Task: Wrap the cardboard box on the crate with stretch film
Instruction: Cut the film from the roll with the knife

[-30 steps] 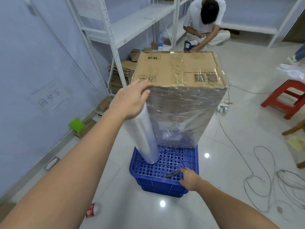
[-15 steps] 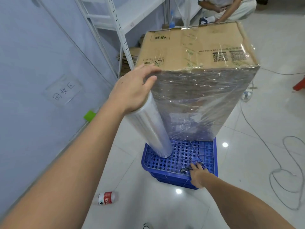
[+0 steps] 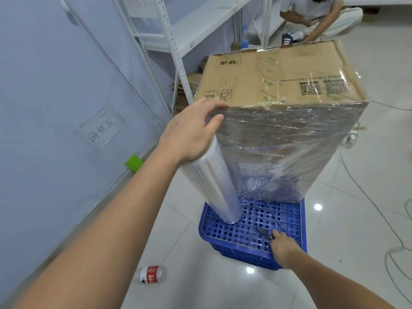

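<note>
— Where is our cardboard box [image 3: 274,85]?

— It stands tall on the blue crate [image 3: 249,239], right in front of us, with film already round its sides.

— And our hands?

— Our left hand [image 3: 189,134] grips the top of the film roll [image 3: 214,188], which stands up straight just beside the box's near left corner. Our right hand [image 3: 284,247] is low on the crate, pinching a small dark tool [image 3: 264,233], we think.

My left hand [image 3: 189,136] grips the top of the stretch film roll [image 3: 214,186], which stands tilted on the blue crate [image 3: 252,235] beside the film-covered cardboard box [image 3: 278,121]. My right hand [image 3: 284,247] touches a small dark tool [image 3: 264,233] on the crate. A bottle [image 3: 151,274] lies on the floor.
</note>
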`<state>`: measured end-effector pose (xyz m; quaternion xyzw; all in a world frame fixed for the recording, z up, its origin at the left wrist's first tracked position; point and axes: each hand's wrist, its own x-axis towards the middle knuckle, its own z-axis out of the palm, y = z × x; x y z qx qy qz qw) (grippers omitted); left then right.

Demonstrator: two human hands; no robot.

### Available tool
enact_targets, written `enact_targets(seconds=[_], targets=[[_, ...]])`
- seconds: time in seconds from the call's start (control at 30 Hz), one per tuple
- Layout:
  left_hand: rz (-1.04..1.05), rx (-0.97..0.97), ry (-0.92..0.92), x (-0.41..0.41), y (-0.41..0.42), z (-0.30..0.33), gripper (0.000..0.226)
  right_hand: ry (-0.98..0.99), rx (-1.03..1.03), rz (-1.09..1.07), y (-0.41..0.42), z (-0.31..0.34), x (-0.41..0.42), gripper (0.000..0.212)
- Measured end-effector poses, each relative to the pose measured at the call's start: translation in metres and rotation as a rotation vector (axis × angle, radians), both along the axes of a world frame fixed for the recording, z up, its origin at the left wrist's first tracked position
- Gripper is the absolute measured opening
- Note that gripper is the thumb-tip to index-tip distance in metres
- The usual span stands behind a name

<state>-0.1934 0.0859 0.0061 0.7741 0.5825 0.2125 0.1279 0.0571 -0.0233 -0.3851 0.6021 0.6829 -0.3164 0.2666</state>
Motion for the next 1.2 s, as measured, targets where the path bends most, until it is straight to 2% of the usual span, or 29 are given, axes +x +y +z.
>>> enact_targets(seconds=[0.13,0.2,0.3,0.4,0.53,0.63,0.73,0.83,0.9,1.0,1.1,1.2], targets=[[0.012,-0.011,-0.001,-0.001,-0.002,-0.001,0.031,0.142,0.146,-0.202,0.007,-0.007,0.002,0.03],[0.018,-0.019,-0.002,-0.001,-0.002,-0.001,0.031,0.211,0.158,-0.309,0.005,0.011,0.002,0.018],[0.025,-0.027,0.008,0.0,-0.003,-0.001,0.032,0.379,0.173,-0.518,0.001,0.02,0.001,0.029],[0.035,-0.043,0.019,0.001,-0.005,0.001,0.032,0.568,0.086,-0.962,-0.002,0.039,-0.007,0.039],[0.053,-0.059,0.038,0.002,-0.008,0.001,0.034,0.905,-0.139,-1.428,-0.007,0.084,-0.018,0.037],[0.063,-0.071,0.047,0.002,-0.012,0.002,0.036,1.132,-0.295,-1.618,-0.01,0.106,-0.021,0.044],[0.07,-0.089,0.058,0.0,-0.017,0.003,0.037,1.258,-0.358,-1.599,-0.018,0.127,-0.025,0.047],[0.064,-0.101,0.072,-0.002,-0.021,0.003,0.04,1.294,-0.332,-1.546,-0.023,0.143,-0.028,0.028],[0.055,-0.108,0.077,-0.004,-0.024,0.004,0.041,1.215,-0.259,-1.452,-0.026,0.147,-0.03,0.018],[0.044,-0.107,0.078,-0.005,-0.028,0.005,0.042,1.042,-0.062,-1.187,-0.035,0.161,-0.035,0.01],[0.038,-0.105,0.075,-0.004,-0.029,0.004,0.043,0.995,0.121,-0.953,-0.047,0.184,-0.04,0.011],[0.032,-0.096,0.087,0.0,-0.029,0.007,0.044,0.943,0.214,-0.821,-0.061,0.206,-0.045,0.023]])
